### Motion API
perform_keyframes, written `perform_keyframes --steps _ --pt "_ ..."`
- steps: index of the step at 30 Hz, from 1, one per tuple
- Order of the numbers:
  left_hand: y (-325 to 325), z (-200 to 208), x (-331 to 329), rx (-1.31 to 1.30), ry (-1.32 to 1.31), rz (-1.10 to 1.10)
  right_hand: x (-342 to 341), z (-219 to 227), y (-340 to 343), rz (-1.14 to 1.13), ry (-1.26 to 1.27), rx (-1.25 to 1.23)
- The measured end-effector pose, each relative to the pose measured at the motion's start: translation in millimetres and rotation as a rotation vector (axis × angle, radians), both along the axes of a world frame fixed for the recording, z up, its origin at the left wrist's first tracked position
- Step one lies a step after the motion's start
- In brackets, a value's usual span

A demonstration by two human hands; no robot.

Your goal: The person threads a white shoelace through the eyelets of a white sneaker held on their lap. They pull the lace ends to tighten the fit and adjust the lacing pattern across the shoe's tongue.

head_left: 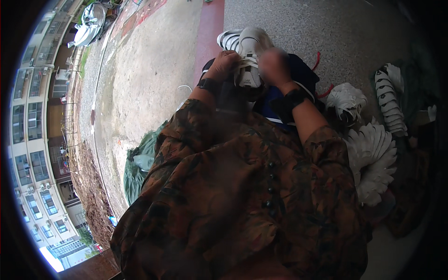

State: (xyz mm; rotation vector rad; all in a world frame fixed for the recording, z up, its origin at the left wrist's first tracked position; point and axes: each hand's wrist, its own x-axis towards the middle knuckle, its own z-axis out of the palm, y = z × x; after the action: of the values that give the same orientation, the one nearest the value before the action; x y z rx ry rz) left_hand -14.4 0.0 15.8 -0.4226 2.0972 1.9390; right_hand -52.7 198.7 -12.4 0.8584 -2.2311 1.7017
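Observation:
A white sneaker [254, 44] with mesh panels lies on my lap, its laces [248, 62] crossing the middle. My left hand [226, 64] is at the shoe's left side, fingers closed on the lace. My right hand [274, 67] is at the right side of the laces, smeared by motion, so its grip is hidden. Dark bands circle both wrists. Under the shoe is dark blue cloth [298, 72] with white edging. Just beyond my left hand sits a row of nested white curved pieces [227, 40].
To my right lie a white ruffled bundle [346, 99], a fanned stack of white pieces [371, 156] and a long nested white row [389, 102]. A green sack [143, 158] rests at my left. Silver-white wrapped bundles [91, 25] stand far left, near a building.

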Motion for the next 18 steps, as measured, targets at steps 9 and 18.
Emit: perform_keyframes --steps 9,18 --pt "10.4 -0.8 12.0 -0.260 0.254 0.038 25.3 12.4 15.1 -0.004 -0.217 0.084" --pt "6.5 7.5 44.1 -0.830 0.490 -0.105 29.9 7.5 22.2 -0.046 -0.335 0.105"
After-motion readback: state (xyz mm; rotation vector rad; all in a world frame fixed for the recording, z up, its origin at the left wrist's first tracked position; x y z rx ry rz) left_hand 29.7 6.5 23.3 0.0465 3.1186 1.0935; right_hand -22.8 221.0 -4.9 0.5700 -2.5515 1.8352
